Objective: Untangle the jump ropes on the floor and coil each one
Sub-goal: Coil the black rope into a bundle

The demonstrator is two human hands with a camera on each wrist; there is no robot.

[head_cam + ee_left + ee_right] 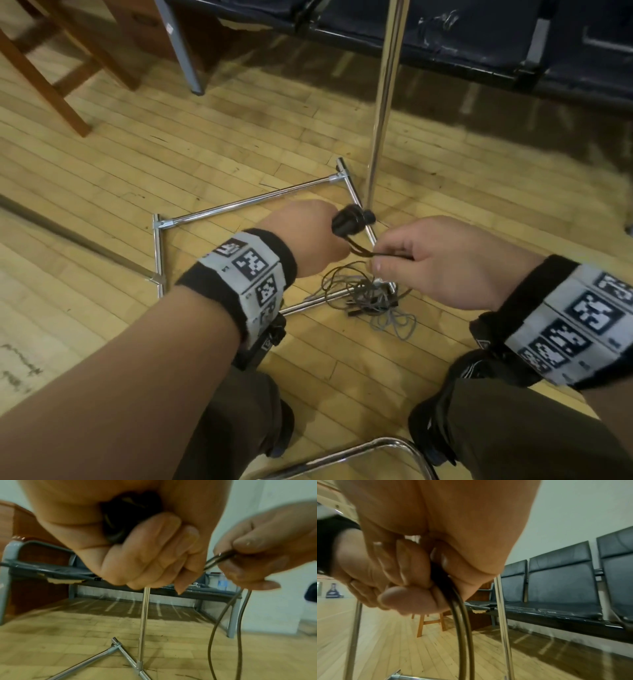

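My left hand (325,236) grips the black jump rope handles (352,221), held up above the floor; the left wrist view shows its fingers (154,550) curled round the handles (116,524). A dark cord (387,254) runs from the handles to my right hand (390,262), which pinches it between thumb and fingers (254,543). Two strands of this cord (464,635) hang down from the right hand (412,588). Below both hands, a tangle of thin grey and dark ropes (370,301) lies on the wooden floor.
A chrome stand's floor frame (246,202) surrounds the tangle, and its upright pole (383,102) rises just behind the handles. Black bench seats (479,41) line the far wall. A wooden stool (51,75) stands far left. A chrome chair tube (376,447) curves between my knees.
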